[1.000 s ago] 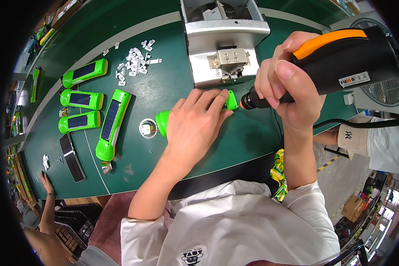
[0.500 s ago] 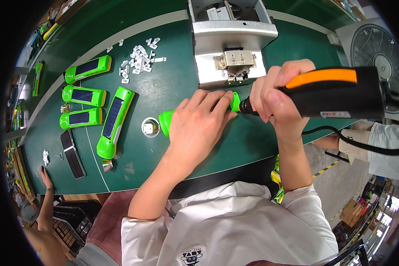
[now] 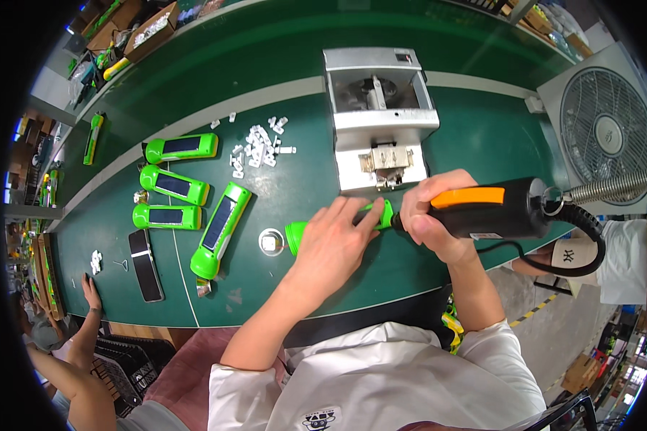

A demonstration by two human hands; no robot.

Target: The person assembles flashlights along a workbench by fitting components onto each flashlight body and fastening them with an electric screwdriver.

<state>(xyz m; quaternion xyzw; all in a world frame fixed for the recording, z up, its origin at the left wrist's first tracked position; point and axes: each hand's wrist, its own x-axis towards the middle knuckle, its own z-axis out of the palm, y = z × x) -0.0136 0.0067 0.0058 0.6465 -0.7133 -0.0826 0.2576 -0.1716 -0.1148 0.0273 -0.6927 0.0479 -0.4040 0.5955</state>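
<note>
Under my left hand [image 3: 332, 243] lies a bright green flashlight body [image 3: 295, 238], pressed against the bench with my fingers wrapped over it. My right hand [image 3: 438, 219] grips a black electric screwdriver [image 3: 507, 215] with an orange lever, held level. Its tip meets the right end of the flashlight; the exact contact is hidden by my fingers. A round lamp head [image 3: 271, 243] with thin wires sits just left of the flashlight's wide end. Further left lie several green flashlights with dark solar panels, one of them slanted [image 3: 221, 230] nearest my left hand.
A metal screw feeder [image 3: 382, 129] stands beyond my hands. Small white plastic parts [image 3: 259, 146] are heaped left of it. A phone [image 3: 146, 266] lies at the left, near another person's hand [image 3: 91, 292]. A fan [image 3: 607, 122] stands at the right, and a coiled cable [image 3: 589, 230] trails from the screwdriver.
The whole view has shifted, so the bench items appear lower and more of the screw feeder shows. Both hands keep their grips, with the screwdriver still at the flashlight's end.
</note>
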